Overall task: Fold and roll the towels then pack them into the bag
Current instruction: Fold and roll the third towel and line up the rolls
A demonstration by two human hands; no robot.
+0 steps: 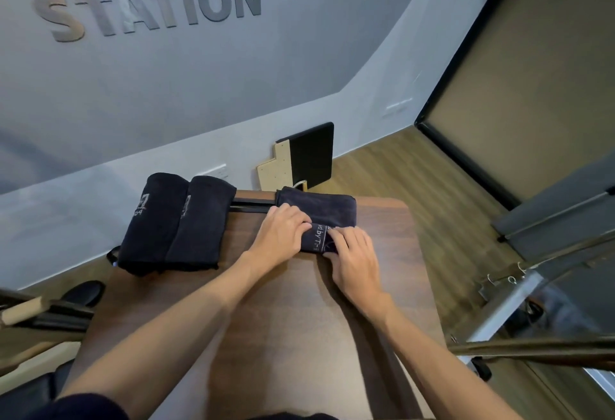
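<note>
A dark navy towel (321, 208) with white lettering lies folded into a strip near the far edge of the brown table (283, 313). Its near end is rolled up. My left hand (283, 231) grips the left part of that roll with curled fingers. My right hand (354, 253) grips the right part of the roll, thumb under it. Two rolled dark towels (173, 223) with white logos lie side by side at the table's far left corner, on something dark with a strap that is mostly hidden; I cannot tell whether it is the bag.
A black board and a pale wooden panel (299, 161) lean against the grey wall behind the table. A metal frame with clips (509, 279) stands on the wooden floor to the right. Black bars and a wooden handle (30, 311) lie at the left.
</note>
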